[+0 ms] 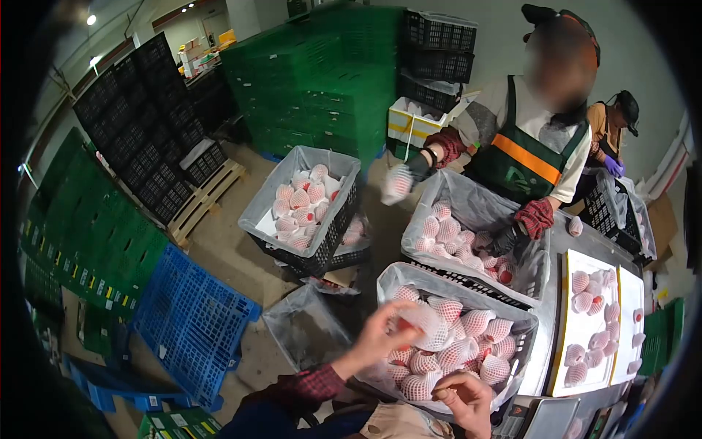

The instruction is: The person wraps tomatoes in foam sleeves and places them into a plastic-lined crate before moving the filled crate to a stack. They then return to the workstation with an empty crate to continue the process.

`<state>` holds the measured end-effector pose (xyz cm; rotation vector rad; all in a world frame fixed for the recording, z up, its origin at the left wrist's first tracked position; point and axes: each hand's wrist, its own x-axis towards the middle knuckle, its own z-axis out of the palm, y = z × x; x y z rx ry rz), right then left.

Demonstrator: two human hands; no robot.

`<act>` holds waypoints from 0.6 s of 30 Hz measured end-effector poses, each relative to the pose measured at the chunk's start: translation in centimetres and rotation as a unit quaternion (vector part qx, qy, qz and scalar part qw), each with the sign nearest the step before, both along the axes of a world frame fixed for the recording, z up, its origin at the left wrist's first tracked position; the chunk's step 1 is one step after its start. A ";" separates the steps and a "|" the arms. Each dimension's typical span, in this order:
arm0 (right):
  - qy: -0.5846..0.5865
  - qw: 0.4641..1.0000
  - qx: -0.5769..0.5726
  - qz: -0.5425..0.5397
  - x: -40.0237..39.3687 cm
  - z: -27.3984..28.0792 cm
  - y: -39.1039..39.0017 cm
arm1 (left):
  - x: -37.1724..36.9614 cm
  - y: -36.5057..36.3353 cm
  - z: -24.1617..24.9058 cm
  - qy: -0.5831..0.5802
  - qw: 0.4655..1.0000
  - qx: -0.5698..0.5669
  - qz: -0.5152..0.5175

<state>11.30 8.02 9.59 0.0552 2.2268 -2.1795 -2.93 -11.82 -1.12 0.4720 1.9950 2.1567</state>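
Observation:
My left hand (379, 338) is over the near crate, thumb and fingers closed around a netted fruit (428, 323) that looks slightly blurred. Low over the same crate's front edge, my right hand (468, 402) has its thumb and fingertips pinched together; what is between them, if anything, is too small to make out. The lined black crate (528, 344) below both hands is full of red fruits in white and pink foam nets (479, 322). The kind of fruit is hidden by the nets.
Opposite, a co-worker (526, 146) in dark gloves holds a netted fruit (397, 183) above another lined crate (537, 282). A third filled crate (256, 212) stands left. White trays (585, 329) of netted fruit lie right. A blue pallet (190, 314) and green crates (314, 95) stand around.

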 end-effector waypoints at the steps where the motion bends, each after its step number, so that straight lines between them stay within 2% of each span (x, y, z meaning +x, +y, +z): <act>1: -0.001 1.000 0.000 0.001 -0.1 -0.4 0.2 | -1.2 -1.6 0.0 -0.088 0.992 0.078 0.053; 2: -0.051 0.998 -0.032 -0.022 0.1 -1.1 0.7 | -3.0 -3.6 0.3 -0.175 0.967 0.155 0.106; 3: -0.103 0.992 -0.065 -0.045 0.2 -1.4 1.2 | -5.6 -6.1 -1.2 -0.156 0.956 0.158 0.191; 4: -0.103 0.991 -0.049 -0.076 0.0 -0.8 1.5 | -8.1 -8.9 -0.6 -0.144 0.945 0.174 0.237; 5: -0.110 0.987 -0.053 -0.100 0.3 -1.1 2.0 | -11.0 -12.0 -1.8 -0.088 0.942 0.139 0.294; 6: -0.117 0.984 -0.057 -0.125 0.7 -1.7 2.6 | -13.5 -15.8 -2.3 -0.107 0.936 0.140 0.304; 7: -0.108 0.983 -0.066 -0.136 1.1 -2.4 3.2 | -15.4 -18.2 -3.0 -0.133 0.907 0.141 0.374; 8: -0.109 0.983 -0.066 -0.135 1.3 -2.7 3.4 | -16.9 -20.7 -4.0 -0.146 0.902 0.112 0.391; 10: -0.115 0.973 -0.074 -0.184 1.6 -3.2 3.9 | -16.7 -20.6 -3.0 -0.160 0.900 0.053 0.402; 11: -0.111 0.973 -0.072 -0.191 1.7 -3.3 4.1 | -16.5 -19.7 -3.2 -0.164 0.902 0.050 0.395; 12: -0.075 0.970 -0.062 -0.223 1.1 -3.9 3.8 | -15.8 -18.3 -4.0 -0.125 0.930 0.023 0.346; 14: -0.086 0.962 -0.031 -0.256 1.8 -4.9 4.8 | -12.7 -12.8 -3.5 -0.021 0.966 -0.036 0.255; 16: -0.086 0.954 -0.048 -0.284 1.5 -4.3 4.5 | -8.7 -6.9 -1.4 -0.001 0.986 -0.070 0.153; 18: -0.103 0.951 -0.064 -0.284 2.0 -4.6 4.9 | -5.0 -3.0 0.2 0.127 0.963 -0.232 0.048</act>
